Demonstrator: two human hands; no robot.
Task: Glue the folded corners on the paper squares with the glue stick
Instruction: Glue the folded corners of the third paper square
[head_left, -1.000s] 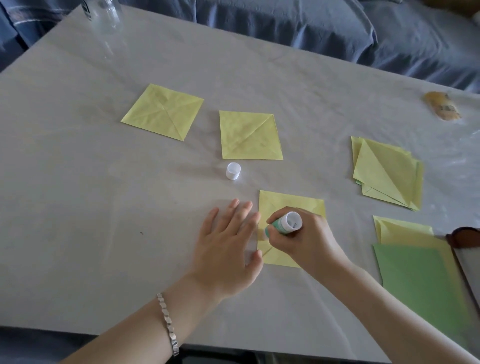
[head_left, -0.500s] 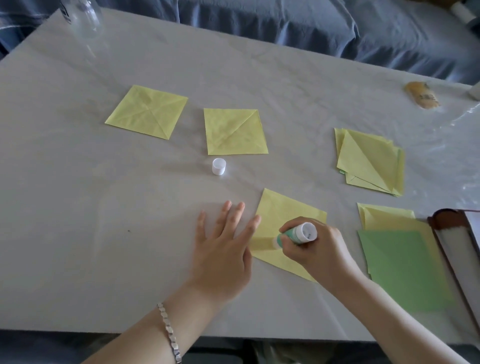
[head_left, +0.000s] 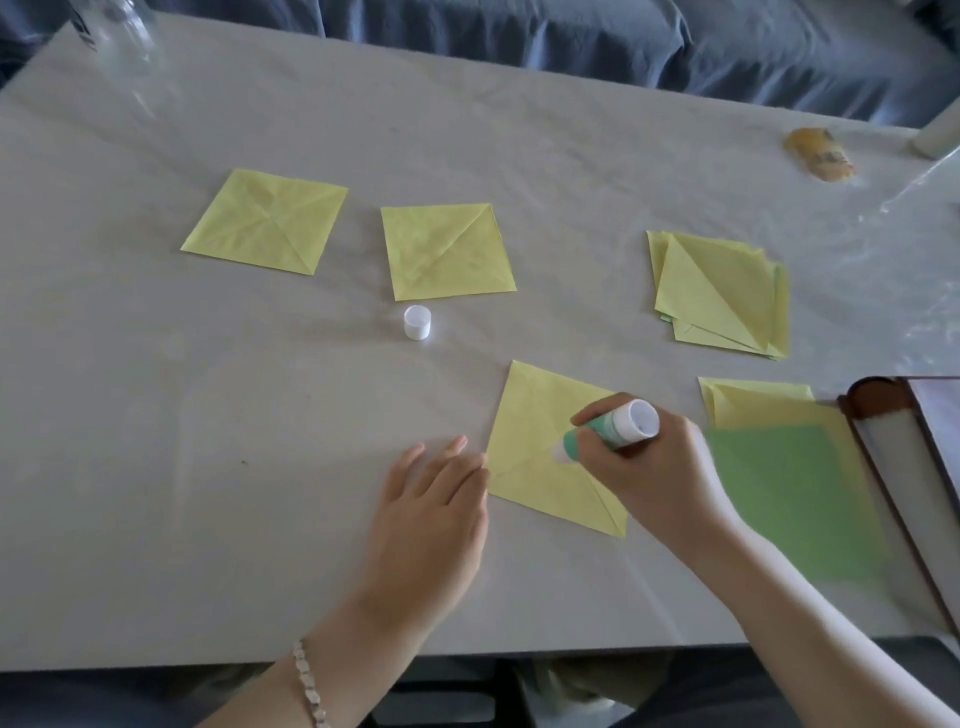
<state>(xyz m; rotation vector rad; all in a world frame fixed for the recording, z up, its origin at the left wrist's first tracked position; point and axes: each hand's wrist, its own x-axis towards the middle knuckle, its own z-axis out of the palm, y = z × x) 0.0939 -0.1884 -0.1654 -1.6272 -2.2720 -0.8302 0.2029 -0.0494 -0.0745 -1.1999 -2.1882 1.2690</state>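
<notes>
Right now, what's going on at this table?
A person is gluing folded paper. The right hand grips the uncapped glue stick, tip down on the nearest yellow square, while the left hand lies flat on the table at that square's left corner. The white cap stands beyond, near two more folded squares.

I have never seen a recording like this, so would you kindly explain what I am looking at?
There is no machine here: a person wears a camera on the head, so the picture looks forward and down at their own hands. The right hand grips a glue stick, its tip on a yellow paper square on the grey table. The left hand lies flat at that square's left edge. The white cap stands farther back, near two more yellow squares. To the right lie a stack of folded yellow papers and a green sheet.
</notes>
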